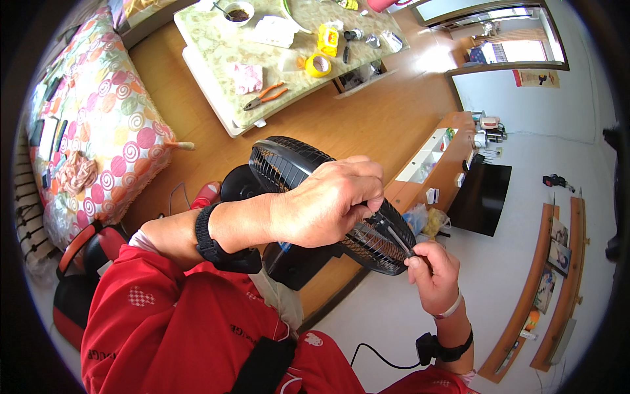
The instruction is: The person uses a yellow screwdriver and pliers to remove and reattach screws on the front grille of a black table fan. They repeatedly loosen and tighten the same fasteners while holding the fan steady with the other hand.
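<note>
A black fan [285, 157] with a round wire grille is in front of me, partly hidden by my left hand [331, 200]. That hand is closed over the grille, thumb and fingers pinched near its rim; anything small between the fingertips is hidden. At the grille's right edge, my right hand [433, 272] is closed, thumb and forefinger pinching the dark end of a slim grey rod [397, 238]. The rod lies across the grille; whether it is a tool or a fan part I cannot tell.
On the marble-patterned table [216, 49] lie orange-handled pliers [266, 96], yellow tape [318, 65], a pink cloth [247, 78] and a bowl [237, 13]. A bed [121, 111] stands left, a wooden cabinet [407, 192] and television [480, 197] right. A black cable [380, 358] hangs near my right forearm.
</note>
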`<state>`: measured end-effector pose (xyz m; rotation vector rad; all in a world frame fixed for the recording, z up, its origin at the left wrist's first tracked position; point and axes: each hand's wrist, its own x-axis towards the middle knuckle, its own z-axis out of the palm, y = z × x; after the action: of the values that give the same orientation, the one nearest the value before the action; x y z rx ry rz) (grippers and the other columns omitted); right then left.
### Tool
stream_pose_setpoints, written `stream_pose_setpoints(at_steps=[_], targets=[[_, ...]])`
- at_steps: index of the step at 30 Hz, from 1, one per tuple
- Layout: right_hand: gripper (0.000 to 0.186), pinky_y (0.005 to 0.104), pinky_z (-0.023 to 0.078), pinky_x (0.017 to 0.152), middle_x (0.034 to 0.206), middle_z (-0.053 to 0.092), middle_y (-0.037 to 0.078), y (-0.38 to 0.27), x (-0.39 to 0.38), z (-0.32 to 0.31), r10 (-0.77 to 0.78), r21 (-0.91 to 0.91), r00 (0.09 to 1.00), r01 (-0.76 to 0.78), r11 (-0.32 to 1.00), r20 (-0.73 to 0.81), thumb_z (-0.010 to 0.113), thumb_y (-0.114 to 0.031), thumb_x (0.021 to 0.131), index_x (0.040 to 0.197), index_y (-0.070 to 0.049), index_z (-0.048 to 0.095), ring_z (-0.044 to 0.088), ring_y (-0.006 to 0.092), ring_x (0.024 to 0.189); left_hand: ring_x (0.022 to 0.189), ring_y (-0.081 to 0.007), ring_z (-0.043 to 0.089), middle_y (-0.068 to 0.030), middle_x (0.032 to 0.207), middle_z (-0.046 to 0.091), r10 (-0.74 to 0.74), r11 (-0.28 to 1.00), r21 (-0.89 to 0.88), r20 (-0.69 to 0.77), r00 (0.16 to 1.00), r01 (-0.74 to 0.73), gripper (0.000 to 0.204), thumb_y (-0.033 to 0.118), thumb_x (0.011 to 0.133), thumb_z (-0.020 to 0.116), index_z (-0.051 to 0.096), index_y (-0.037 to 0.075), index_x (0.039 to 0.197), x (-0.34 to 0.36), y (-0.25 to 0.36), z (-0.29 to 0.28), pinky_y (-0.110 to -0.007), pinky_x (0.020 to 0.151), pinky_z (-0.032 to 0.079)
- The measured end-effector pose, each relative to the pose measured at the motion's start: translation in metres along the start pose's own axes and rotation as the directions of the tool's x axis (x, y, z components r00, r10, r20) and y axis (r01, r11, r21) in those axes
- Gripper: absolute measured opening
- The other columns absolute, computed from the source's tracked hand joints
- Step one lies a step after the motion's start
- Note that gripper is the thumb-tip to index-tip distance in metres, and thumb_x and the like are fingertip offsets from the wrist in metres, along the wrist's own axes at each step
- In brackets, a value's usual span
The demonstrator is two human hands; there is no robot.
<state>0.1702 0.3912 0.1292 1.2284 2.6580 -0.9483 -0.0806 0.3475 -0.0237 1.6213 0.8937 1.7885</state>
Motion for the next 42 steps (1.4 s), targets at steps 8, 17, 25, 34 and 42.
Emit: stream_pose_setpoints(at_steps=[8,17,25,34,42], targets=[[0.004,0.0372,0.053,0.067,0.084,0.063,0.013,-0.02,0.011,-0.007,-0.027,-0.167,0.999,0.023,0.986,-0.023,0.064,0.002,0.097,0.1,0.001,0.063,0.064,0.028,0.071,0.09,-0.0368,0.061,-0.0117,0.089,0.059,0.001,1.0,0.006,0.022,1.0,-0.001,0.022,-0.009,0.074,0.073,0.059,0.003,0.086,0.002,0.001,-0.002,-0.046,0.076,0.05],[0.025,0.0375,0.054,0.067,0.092,0.063,0.016,-0.006,0.011,0.015,-0.247,-0.222,0.955,0.209,0.952,-0.162,0.082,0.002,0.082,0.096,0.001,0.062,0.063,0.0302,0.074,0.09,-0.037,0.061,-0.0122,0.09,0.06,-0.013,1.0,-0.003,0.021,1.0,0.013,0.021,-0.008,0.075,0.075,0.06,0.003,0.086,0.0,0.004,-0.003,-0.046,0.076,0.05],[0.013,0.028,0.047,0.05,0.072,0.065,0.008,-0.002,0.014,-0.005,0.255,0.425,0.954,-0.299,0.855,0.158,0.073,0.0,0.096,0.089,0.002,0.062,0.06,0.0138,0.057,0.089,-0.0372,0.06,-0.0122,0.09,0.059,-0.027,1.0,0.017,0.034,0.999,0.026,0.022,-0.009,0.075,0.075,0.059,0.002,0.086,0.001,0.003,-0.001,-0.046,0.076,0.05],[0.006,0.0331,0.05,0.055,0.077,0.065,0.011,-0.012,0.022,-0.009,0.085,0.058,0.995,-0.088,0.994,0.057,0.072,-0.002,0.096,0.093,0.002,0.067,0.066,0.0226,0.064,0.09,-0.0363,0.061,-0.0113,0.09,0.06,-0.013,1.0,0.011,0.027,1.0,0.013,0.021,-0.008,0.076,0.075,0.06,0.003,0.087,0.001,0.001,-0.003,-0.045,0.077,0.051],[0.015,0.0416,0.053,0.066,0.097,0.061,0.013,-0.011,0.017,0.014,-0.3,-0.397,0.942,0.221,0.891,-0.149,0.077,0.0,0.089,0.102,0.0,0.07,0.065,0.0318,0.078,0.09,-0.0364,0.062,-0.0115,0.09,0.061,-0.01,1.0,0.023,0.03,1.0,0.009,0.02,-0.007,0.077,0.076,0.061,0.003,0.087,0.003,-0.002,0.0,-0.045,0.077,0.051]])
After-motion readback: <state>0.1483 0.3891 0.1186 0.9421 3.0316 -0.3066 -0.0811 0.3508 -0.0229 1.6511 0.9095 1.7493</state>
